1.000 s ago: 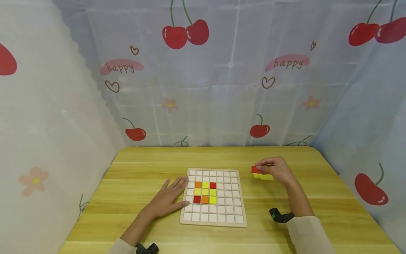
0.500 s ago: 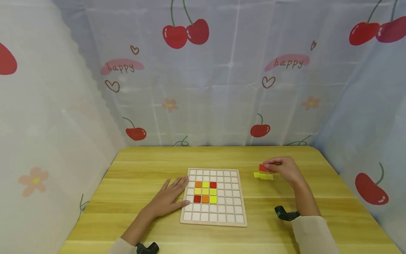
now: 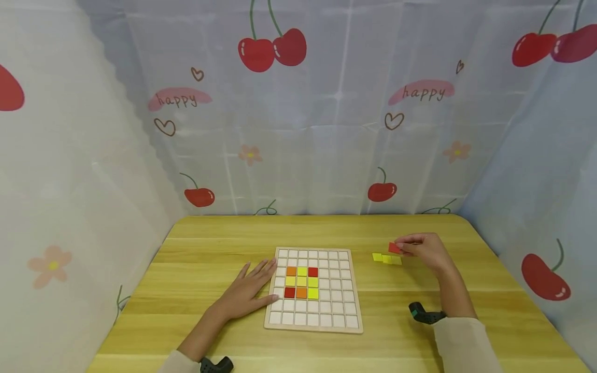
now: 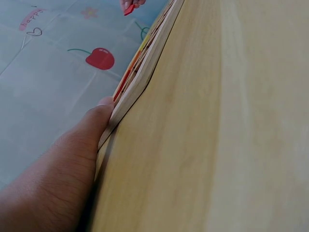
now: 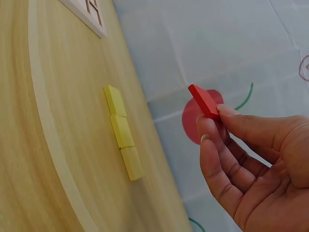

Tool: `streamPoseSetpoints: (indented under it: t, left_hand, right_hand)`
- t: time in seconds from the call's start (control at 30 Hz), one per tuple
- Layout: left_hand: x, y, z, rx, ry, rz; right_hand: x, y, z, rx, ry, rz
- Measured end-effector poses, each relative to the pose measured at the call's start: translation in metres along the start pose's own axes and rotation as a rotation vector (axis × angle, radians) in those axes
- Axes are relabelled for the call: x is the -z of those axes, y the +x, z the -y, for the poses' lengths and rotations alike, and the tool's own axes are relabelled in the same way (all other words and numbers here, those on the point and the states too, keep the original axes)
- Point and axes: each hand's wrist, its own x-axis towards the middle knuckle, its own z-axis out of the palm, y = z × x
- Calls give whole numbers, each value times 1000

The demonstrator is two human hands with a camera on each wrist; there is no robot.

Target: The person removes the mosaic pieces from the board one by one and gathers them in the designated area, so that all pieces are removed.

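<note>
Between thumb and fingertips my right hand (image 3: pixel 423 249) pinches a red square tile (image 5: pixel 204 101), held up off the table. Just below it, three yellow tiles (image 5: pixel 121 130) lie in a touching row on the wood. My left hand (image 3: pixel 246 290) lies flat with spread fingers, its fingertips and thumb touching the left edge of the wooden grid board (image 3: pixel 342 305). Near the board's middle, a three-by-three block of coloured tiles (image 3: pixel 301 282) shows orange, yellow and red squares. In the left wrist view the thumb (image 4: pixel 91 121) meets the board's side.
The wooden table (image 3: pixel 224 233) extends on all sides of the board. Behind it hangs a pale curtain (image 3: pixel 326 145) printed with cherries, with more cloth at both sides. A black wrist device (image 3: pixel 425 314) sits by the right sleeve, another (image 3: pixel 216 365) by the left.
My right hand has moved rightward with the red tile, from over the left end of the yellow row to above its right end. The left hand and board have stayed still.
</note>
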Motion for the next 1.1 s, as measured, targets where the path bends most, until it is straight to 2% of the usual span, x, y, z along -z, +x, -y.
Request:
streamPoseSetpoints:
  t: [0.43, 0.77, 1.1]
  left_hand:
    - [2, 3, 1, -1, 5, 4]
    - [-2, 0, 1, 19, -4, 15]
    - [-1, 0, 2, 11, -9, 7]
  right_hand:
    - [11, -1, -13, -2, -36, -20]
    - [13, 1, -29, -26, 5, -25]
    - [18, 4, -44, -47, 65, -26]
